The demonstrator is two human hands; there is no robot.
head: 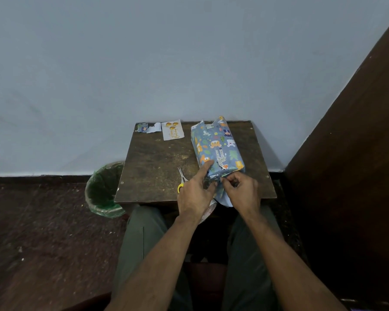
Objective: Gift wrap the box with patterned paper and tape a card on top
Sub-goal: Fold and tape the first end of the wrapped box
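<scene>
Left hand pressing wrapped box at centre right, right hand pinching its paper flap; scissors just left, card above, bin lower left.

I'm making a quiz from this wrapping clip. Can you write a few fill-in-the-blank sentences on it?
1. The card lies on the table, to the ____ of the box.
2. The scissors have ____ handles.
3. Beside the table stands a ____ bin.
4. The right hand pinches the ____ at the box's near end.

Missing: left; yellow; green; paper
</scene>
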